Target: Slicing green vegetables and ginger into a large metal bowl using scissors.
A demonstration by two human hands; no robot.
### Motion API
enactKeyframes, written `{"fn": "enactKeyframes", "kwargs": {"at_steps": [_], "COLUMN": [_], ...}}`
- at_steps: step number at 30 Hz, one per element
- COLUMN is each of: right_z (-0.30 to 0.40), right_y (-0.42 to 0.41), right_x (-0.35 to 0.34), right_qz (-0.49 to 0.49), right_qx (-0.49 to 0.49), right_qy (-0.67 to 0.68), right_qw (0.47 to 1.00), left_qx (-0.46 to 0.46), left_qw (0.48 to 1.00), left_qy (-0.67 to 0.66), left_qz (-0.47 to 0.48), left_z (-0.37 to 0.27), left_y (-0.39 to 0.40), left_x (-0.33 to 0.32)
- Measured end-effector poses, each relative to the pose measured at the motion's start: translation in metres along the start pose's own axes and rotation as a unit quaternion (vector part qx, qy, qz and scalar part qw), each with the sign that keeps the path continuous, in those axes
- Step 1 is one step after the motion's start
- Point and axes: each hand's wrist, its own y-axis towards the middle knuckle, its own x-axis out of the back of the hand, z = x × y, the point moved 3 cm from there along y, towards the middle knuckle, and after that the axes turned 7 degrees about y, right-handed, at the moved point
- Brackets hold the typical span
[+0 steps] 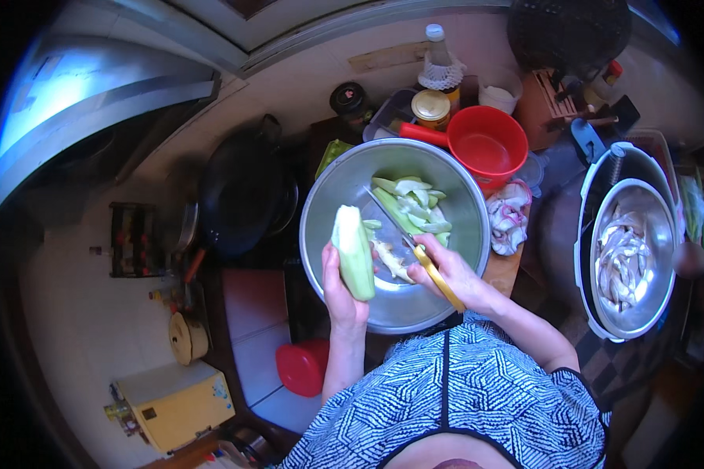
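My left hand [346, 293] holds a pale green peeled gourd [356, 258] upright over a large metal basin [321, 176]. The gourd's upper end is cut to a whitish, uneven face. In my right hand [446, 267] is a knife [437, 275] with a yellow handle, its narrow blade pointing up and left, apart from the gourd. Cut green gourd pieces [413, 205] lie in a heap on the far right side of the basin. A knobbly pale root [392, 262], which looks like ginger, rests on the basin floor between my hands.
A red saucepan-shaped dipper [487, 143] stands against the basin's far right rim. To the right, a metal bowl of small fish [622, 264] sits in a larger tub. A black wok [240, 193] is at left, a crumpled cloth [509, 217] beside the basin.
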Motion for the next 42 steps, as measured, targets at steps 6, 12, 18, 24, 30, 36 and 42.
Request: {"fn": "enactKeyframes", "kwargs": {"at_steps": [6, 12, 18, 24, 30, 36, 42], "right_z": [-0.002, 0.007, 0.004, 0.005, 0.008, 0.0, 0.002], "right_y": [-0.011, -0.007, -0.008, -0.007, 0.011, 0.009, -0.008], "right_x": [-0.027, -0.03, -0.029, -0.024, -0.012, -0.015, -0.012], "right_qz": [0.069, 0.053, -0.008, -0.031, -0.017, -0.03, 0.072], "right_qx": [0.031, 0.092, 0.102, 0.143, 0.11, 0.1, -0.025], "right_qy": [-0.103, -0.175, -0.216, -0.162, -0.134, -0.079, 0.002], "right_qw": [0.992, 0.979, 0.971, 0.976, 0.985, 0.991, 0.997], "left_qx": [-0.176, -0.217, -0.208, -0.229, -0.198, -0.08, -0.068], "left_qw": [0.97, 0.95, 0.952, 0.954, 0.967, 0.997, 0.988], "left_qy": [0.086, 0.179, 0.199, 0.165, 0.156, 0.021, -0.127], "left_qz": [-0.14, -0.133, -0.105, -0.1, -0.033, -0.002, 0.056], "left_z": [-0.007, 0.003, 0.0, -0.001, 0.003, 0.006, -0.008], "left_y": [0.004, 0.001, -0.002, -0.002, -0.008, -0.004, 0.008], "left_x": [-0.017, -0.023, -0.027, -0.024, -0.025, -0.017, -0.019]}}
